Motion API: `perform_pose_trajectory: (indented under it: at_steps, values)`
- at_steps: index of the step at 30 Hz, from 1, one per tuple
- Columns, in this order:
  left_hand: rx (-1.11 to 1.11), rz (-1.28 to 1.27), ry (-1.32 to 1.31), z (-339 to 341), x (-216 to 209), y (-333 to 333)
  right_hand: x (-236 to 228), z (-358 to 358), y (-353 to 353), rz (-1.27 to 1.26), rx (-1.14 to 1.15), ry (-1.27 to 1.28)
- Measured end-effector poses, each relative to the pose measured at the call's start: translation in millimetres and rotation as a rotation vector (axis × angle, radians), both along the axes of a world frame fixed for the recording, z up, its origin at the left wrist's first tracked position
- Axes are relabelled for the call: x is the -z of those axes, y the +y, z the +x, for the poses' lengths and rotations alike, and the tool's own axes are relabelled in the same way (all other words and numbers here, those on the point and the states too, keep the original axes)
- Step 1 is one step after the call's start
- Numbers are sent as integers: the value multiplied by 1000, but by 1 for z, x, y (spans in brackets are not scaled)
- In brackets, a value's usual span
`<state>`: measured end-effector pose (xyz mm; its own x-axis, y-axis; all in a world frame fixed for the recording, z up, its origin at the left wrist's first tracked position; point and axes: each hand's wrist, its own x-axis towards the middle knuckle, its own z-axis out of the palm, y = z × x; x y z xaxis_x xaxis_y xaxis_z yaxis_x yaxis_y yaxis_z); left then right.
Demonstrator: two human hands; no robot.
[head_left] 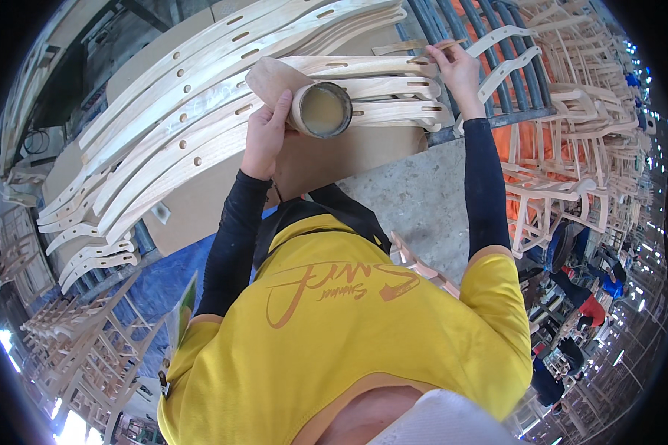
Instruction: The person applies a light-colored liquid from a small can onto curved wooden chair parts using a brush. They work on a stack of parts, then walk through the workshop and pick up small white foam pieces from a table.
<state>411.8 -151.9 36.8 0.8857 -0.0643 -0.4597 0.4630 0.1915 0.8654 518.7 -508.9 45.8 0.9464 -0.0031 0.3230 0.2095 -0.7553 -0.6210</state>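
Observation:
My left hand is wrapped round a round can, tilted so its mouth faces up. Inside is a cloudy beige liquid. A stiff brown sheet is pinched against the can by the same hand. Off to the right, my right hand is closed with thumb and finger on a thin brown stick. It hovers at the right ends of long curved wooden slats, which have slots and round holes. Whether the stick touches the wood, I cannot tell.
More curved slats lie in rows on brown cardboard over a bench. A blue metal rack stands at the right. Stacked wooden chair frames crowd the right side, others the lower left. People are at lower right.

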Motion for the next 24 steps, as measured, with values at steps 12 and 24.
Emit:
perform_pose_trajectory:
  at_steps: [12,24]
  values:
    - [-4,12,13,-4,-4,5,-3,-6,-13,-17,12,43]
    - [-64,25,6,-15,-10,15,9,-5,-14,52,-53,30]
